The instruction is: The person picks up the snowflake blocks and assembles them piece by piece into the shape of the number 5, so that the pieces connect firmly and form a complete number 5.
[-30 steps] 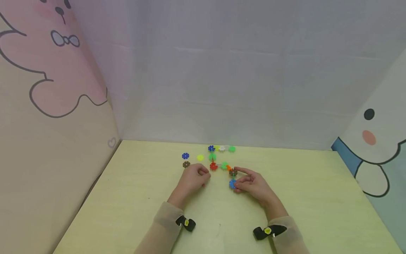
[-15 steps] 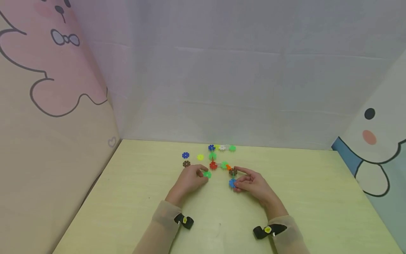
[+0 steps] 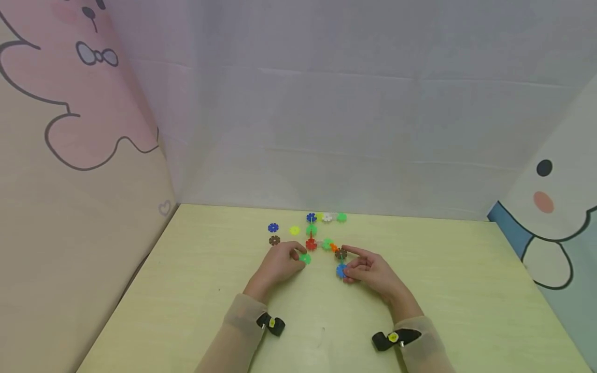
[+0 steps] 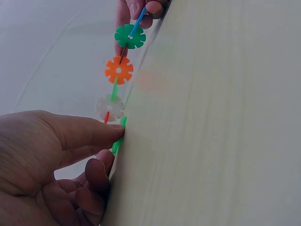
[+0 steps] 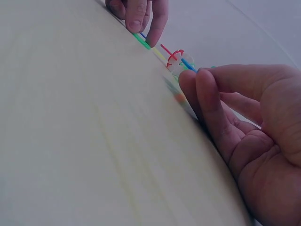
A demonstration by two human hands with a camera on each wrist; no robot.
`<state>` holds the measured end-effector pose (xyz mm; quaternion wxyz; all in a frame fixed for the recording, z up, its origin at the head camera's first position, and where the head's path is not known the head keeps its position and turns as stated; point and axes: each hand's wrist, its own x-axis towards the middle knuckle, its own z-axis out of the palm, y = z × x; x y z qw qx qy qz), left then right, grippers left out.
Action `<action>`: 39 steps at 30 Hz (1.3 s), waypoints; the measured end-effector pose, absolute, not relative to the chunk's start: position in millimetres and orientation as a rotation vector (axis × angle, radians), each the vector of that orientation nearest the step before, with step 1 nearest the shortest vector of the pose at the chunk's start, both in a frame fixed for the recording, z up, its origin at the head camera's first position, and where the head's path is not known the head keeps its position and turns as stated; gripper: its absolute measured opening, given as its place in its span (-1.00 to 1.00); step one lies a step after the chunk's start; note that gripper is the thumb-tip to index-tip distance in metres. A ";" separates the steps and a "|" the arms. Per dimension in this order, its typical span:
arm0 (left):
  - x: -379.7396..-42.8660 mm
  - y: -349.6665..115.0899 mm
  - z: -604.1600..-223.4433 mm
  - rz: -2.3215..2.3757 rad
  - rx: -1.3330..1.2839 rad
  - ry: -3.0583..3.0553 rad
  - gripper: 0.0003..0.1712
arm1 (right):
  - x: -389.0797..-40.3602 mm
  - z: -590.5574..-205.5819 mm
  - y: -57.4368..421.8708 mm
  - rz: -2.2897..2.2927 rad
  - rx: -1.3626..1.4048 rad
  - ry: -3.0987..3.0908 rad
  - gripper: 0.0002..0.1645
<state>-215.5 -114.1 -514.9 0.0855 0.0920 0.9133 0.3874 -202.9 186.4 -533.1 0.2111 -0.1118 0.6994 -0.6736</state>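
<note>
In the head view my left hand (image 3: 280,262) holds a loose green notched disc (image 3: 305,259) by its edge, between finger and thumb. The left wrist view has that green disc (image 4: 119,135) edge-on, close over the tabletop. My right hand (image 3: 377,273) pinches a blue notched disc (image 3: 341,271), the near end of a chain of interlocked discs. From there the chain runs through a brown disc (image 3: 341,254), an orange one (image 3: 333,247) and a green one to a red disc (image 3: 311,244). Beyond the red it goes back to a dark blue disc (image 3: 311,217), then right.
Loose on the table (image 3: 186,311), beyond my left hand, lie a dark blue disc (image 3: 272,227), a brown disc (image 3: 274,240) and a yellow disc (image 3: 294,230). A pale curtain (image 3: 303,129) hangs behind the table's far edge, with printed panels at both sides.
The green disc, hidden by my left hand a second ago, now shows between its fingers. My right hand keeps hold of the blue disc while the chain's near part has shifted slightly left and nearer.
</note>
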 end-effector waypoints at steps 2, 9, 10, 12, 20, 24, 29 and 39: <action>-215.6 -113.9 -515.3 1.150 0.273 2.719 -0.70 | -202.8 -533.3 186.6 -1.875 -0.312 1.941 -0.12; -214.9 -113.7 -514.3 1.113 0.288 2.729 -0.71 | -203.7 -534.8 185.6 -1.893 -0.259 1.945 -0.16; -214.8 -113.4 -514.0 1.110 0.285 2.726 -0.71 | -203.9 -535.0 185.6 -1.896 -0.257 1.943 -0.17; -214.6 -112.7 -513.4 1.108 0.283 2.716 -0.71 | -204.1 -535.6 185.7 -1.901 -0.254 1.939 -0.17; -211.7 -111.1 -511.9 1.133 0.254 2.685 -0.72 | -202.2 -537.7 187.0 -1.929 -0.256 1.926 -0.16; -210.2 -110.4 -510.0 1.174 0.252 2.650 -0.80 | -202.5 -537.6 186.9 -1.942 -0.251 1.929 -0.18; -208.9 -106.7 -508.9 1.217 0.297 2.563 -0.89 | -203.3 -536.9 185.8 -1.939 -0.234 1.944 -0.20; -202.0 -85.3 -503.1 1.218 0.412 2.553 -0.84 | -204.6 -536.6 185.6 -1.932 -0.232 1.956 -0.22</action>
